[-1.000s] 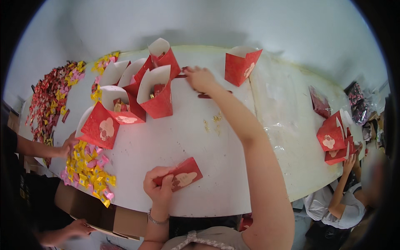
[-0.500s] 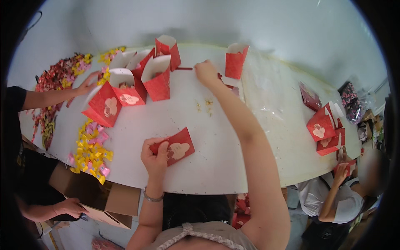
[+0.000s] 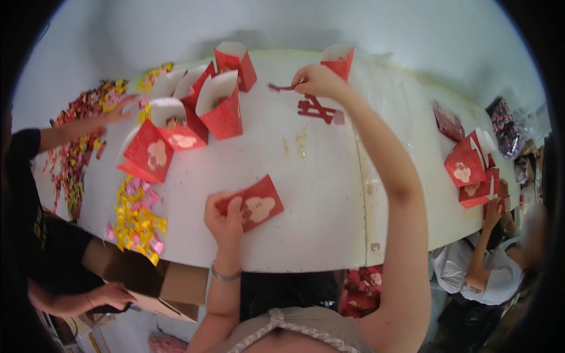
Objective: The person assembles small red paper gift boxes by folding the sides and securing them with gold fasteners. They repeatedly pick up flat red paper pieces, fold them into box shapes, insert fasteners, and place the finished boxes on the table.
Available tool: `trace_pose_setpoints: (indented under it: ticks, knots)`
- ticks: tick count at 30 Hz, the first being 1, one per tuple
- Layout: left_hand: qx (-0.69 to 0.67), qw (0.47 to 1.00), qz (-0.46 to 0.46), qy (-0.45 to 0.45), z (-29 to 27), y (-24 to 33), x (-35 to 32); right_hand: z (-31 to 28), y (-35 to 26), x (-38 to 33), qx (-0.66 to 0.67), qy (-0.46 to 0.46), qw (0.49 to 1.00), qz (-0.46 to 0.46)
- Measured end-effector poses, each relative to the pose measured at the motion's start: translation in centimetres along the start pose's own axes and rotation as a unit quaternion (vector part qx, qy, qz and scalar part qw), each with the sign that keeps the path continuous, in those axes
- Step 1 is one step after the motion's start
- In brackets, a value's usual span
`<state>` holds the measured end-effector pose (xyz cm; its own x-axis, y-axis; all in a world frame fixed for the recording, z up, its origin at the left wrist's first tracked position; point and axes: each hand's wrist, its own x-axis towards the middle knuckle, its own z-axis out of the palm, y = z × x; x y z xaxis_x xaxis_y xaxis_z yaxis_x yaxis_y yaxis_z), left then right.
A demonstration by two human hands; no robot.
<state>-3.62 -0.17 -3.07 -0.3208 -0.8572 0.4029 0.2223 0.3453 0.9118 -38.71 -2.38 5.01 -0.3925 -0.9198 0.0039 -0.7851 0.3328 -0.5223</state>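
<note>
The left hand (image 3: 223,215) gripped a red carton (image 3: 257,207). The right hand (image 3: 318,81) pinched a dark-red strip (image 3: 282,88) over the tabletop (image 3: 321,217).

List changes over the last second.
The right hand moved rightward to the lone red box and now holds a dark red strip. The left co-worker's raised hand went from the yellow-and-pink candies to farther across. Unchanged: left hand gripping the red carton; grouped boxes.

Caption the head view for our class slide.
Left hand holding a red packet, right hand pinching a dark red strip, open red boxes standing nearby.
</note>
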Motion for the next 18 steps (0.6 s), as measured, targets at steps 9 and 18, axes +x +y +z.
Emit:
trace_pose_setpoints:
  ticks: [9,18]
  knots:
    - [0.006,0.983,-0.121,-0.139,2.3,4.0,0.8,-2.4,-12.2,-20.2,-0.009,-0.066,0.978,-0.199]
    - [-0.009,0.976,-0.115,-0.184,2.5,5.1,-1.5,1.0,-14.9,-19.4,-0.284,0.088,0.918,-0.264]
